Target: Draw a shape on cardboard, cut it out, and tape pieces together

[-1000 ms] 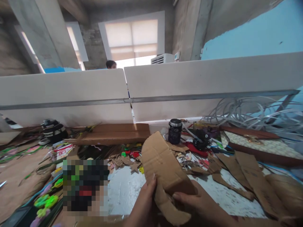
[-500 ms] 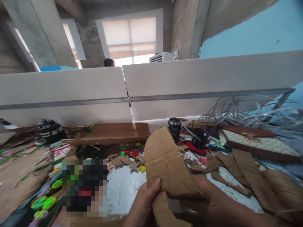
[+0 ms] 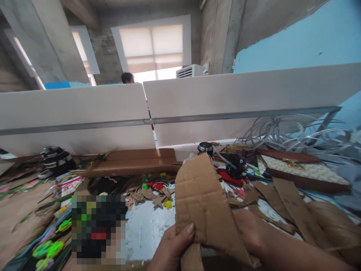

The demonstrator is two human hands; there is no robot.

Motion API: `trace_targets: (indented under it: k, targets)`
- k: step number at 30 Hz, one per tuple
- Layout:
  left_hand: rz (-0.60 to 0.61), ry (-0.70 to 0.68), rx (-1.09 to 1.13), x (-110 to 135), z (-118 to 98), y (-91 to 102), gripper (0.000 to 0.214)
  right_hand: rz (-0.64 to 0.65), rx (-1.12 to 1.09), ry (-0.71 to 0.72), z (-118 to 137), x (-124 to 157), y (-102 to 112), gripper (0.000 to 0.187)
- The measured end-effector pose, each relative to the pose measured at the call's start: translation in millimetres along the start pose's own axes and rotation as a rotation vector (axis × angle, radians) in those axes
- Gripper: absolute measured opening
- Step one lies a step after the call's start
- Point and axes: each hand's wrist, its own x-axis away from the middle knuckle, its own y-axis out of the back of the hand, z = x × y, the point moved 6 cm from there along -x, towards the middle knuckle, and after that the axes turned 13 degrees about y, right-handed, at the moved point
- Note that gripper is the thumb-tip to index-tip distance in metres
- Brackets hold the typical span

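Observation:
A piece of brown cardboard [image 3: 201, 199] with a rounded upper left corner and creases stands tilted up in front of me. My left hand [image 3: 176, 242] is closed on its lower left edge, with the thumb pressed on the near face. A narrower cardboard strip [image 3: 191, 259] hangs below that thumb; whether it is joined to the larger piece, I cannot tell. At the lower right edge, my right hand [image 3: 249, 229] reaches behind the cardboard, which hides its fingers.
Cardboard offcuts [image 3: 293, 203] lie at right, near a patterned handbag [image 3: 304, 169] and coiled clear tubing [image 3: 282, 131]. A dark jar [image 3: 205, 147] stands behind the held piece. Left are green flower shapes [image 3: 49, 249] and a black container [image 3: 57, 161]. A person's head [image 3: 127, 78] shows above the white partition [image 3: 70, 109].
The cardboard has shifted slightly right and now covers more of the jar. My right hand sits a little higher behind its edge. The whole view has moved slightly.

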Motion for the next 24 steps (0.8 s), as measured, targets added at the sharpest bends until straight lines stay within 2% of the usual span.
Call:
trace_targets:
  k: [3,7,11,15,17,20,22,24]
  targets:
    - [0.012,0.013,-0.022,2,-1,-3.4,0.053,0.156,0.053,0.117,12,-4,-1,0.027]
    - [-0.028,-0.002,-0.033,4,-2,-3.4,0.052,0.306,0.217,0.150,21,-8,-1,0.032]
    - [-0.033,-0.014,-0.031,7,-3,-5.6,0.051,0.303,0.290,0.174,21,-5,2,0.032]
    - [-0.046,-0.005,-0.062,10,-7,-6.7,0.054,0.253,0.242,0.167,24,-5,4,0.030]
    - [-0.072,-0.019,-0.087,11,-11,-7.7,0.053,0.219,0.188,0.074,29,-7,11,0.031]
    - [-0.083,-0.097,-0.151,12,-18,-15.3,0.053,0.227,0.005,-0.184,34,-3,24,0.028]
    - [-0.076,-0.150,-0.185,12,-19,-22.5,0.054,0.266,-0.228,-0.320,37,3,23,0.042]
    - [-0.071,-0.162,-0.187,13,-16,-27.2,0.055,0.256,-0.500,-0.383,38,7,14,0.052]
